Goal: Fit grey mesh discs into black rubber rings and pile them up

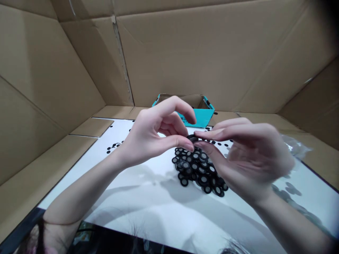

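Note:
A small black ring-like disc (192, 138) is held up between my two hands, above the white table. My left hand (161, 130) pinches its left side, the thumb below, with the forefinger arched above and apart from it. On the other side, my right hand (246, 151) grips the disc's edge between thumb and fingertips. Just below and behind the hands lies a heap of black rings with pale grey centres (198, 169). Part of the held disc is hidden by my fingertips.
At the back stands an open turquoise cardboard box (198, 118). Small black discs (113, 146) lie scattered at left and behind the heap. Translucent grey discs (291, 190) and a clear plastic bag (296, 146) are at right. Tall cardboard walls (198, 53) surround the table (127, 201).

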Demonstrator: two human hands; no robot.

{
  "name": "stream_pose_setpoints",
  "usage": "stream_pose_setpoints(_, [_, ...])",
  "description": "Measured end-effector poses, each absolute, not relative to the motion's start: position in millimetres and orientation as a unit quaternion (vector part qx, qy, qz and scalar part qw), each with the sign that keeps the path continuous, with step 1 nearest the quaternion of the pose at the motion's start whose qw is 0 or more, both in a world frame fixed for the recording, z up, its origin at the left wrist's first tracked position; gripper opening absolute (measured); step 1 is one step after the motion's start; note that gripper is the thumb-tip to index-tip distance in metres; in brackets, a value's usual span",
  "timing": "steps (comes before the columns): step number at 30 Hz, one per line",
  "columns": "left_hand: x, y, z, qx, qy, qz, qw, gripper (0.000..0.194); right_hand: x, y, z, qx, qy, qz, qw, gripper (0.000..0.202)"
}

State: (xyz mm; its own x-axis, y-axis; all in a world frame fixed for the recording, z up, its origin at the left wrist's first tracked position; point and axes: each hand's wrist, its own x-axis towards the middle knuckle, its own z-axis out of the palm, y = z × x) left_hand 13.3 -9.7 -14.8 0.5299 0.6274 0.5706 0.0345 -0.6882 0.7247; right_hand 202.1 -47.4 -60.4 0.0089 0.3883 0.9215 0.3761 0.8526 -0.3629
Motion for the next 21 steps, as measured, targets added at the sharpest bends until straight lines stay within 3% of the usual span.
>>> stream_pose_setpoints(6, [17.0,-12.6,-17.2,0.8,0.218,0.477,0.292,0.025,205.3,-49.5,-64.6,-0.299,-0.707,-0.094,0.634,0.049])
stream_pose_setpoints(10, [20.5,-15.3,-19.5,0.781,0.232,0.509,0.277,0.028,204.6,-50.3,-62.2,-0.325,-0.707,-0.139,0.613,0.042])
stream_pose_setpoints(14, [22.3,-15.6,-21.7,0.776,0.225,0.525,0.267,0.03,202.8,-49.2,-63.3,-0.338,-0.698,-0.139,0.616,0.033])
stream_pose_setpoints(21, [24.4,-18.5,-25.7,0.778,0.214,0.547,0.224,0.028,202.6,-52.8,-62.2,-0.298,-0.71,-0.108,0.629,0.038])
